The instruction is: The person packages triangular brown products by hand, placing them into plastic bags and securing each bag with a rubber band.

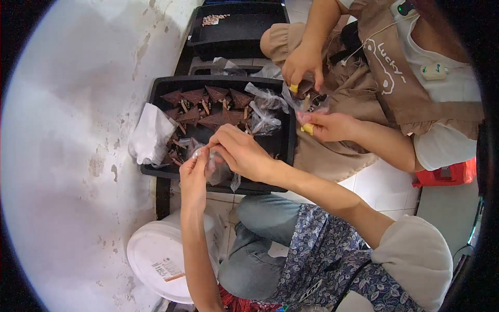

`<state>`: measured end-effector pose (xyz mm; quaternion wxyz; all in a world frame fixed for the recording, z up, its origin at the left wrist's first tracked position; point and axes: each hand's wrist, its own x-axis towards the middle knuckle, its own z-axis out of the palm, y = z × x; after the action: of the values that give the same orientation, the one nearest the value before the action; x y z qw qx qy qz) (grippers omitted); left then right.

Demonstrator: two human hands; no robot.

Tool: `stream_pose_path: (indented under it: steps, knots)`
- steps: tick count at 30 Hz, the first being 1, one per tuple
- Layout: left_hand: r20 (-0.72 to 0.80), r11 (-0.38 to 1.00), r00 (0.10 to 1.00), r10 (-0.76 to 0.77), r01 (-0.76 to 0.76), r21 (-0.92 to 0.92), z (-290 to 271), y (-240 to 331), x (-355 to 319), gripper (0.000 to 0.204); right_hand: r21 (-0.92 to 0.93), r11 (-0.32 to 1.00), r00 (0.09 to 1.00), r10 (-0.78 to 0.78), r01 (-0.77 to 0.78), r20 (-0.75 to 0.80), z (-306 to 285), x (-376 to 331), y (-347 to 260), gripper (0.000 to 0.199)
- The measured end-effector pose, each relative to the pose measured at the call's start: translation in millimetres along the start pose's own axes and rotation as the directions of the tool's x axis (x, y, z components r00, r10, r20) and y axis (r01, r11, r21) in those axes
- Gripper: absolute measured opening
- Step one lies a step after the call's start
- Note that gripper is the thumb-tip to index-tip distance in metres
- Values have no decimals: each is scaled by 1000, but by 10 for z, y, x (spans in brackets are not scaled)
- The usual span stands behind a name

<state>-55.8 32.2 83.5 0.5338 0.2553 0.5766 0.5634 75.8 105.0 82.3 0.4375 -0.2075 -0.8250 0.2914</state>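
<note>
Over the near part of a black tray [289, 156], my left hand [193, 169] and my right hand [241, 151] meet, fingers pinched together. Between them is the top of a clear plastic bag [217, 176], which hangs below my fingers; its contents are hard to make out. Brown triangular pieces with light sticks [193, 96] lie in rows at the tray's far side, and more are heaped to the left of my hands. Two tied clear bags [265, 122] rest at the tray's right side. A white plastic bag [152, 132] drapes over its left edge.
At the right, a co-worker with yellow finger covers handles another clear bag [312, 106]. A second black tray [244, 31] with small pale pieces stands at the back. A white lidded bucket [156, 255] is beside my left forearm. A stained white wall [78, 156] bounds the left.
</note>
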Motion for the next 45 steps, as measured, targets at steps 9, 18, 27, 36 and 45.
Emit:
stream_pose_path:
  steps: [9, 18, 27, 36, 45]
  knots:
    - [134, 942, 960, 245, -268, 201, -84, 63, -165, 22, 300, 944, 988, 152, -139, -19, -40, -103, -19, 28]
    - [93, 242, 548, 831, -507, 827, -3, -128, -238, 20, 218, 860, 826, 326, -460, 459, 79, 33, 19, 26]
    - [111, 194, 442, 890, -587, 786, -42, -219, -234, 20, 331, 849, 848, 225, -412, 479, -99, 142, -57, 20]
    - [-231, 813, 792, 566, -487, 319, 98, -164, -234, 10, 352, 844, 860, 221, -405, 460, -103, 35, -82, 27]
    - [-127, 644, 699, 704, -552, 529, 30, -183, -231, 4, 419, 705, 810, 404, -572, 426, -143, 76, -148, 15]
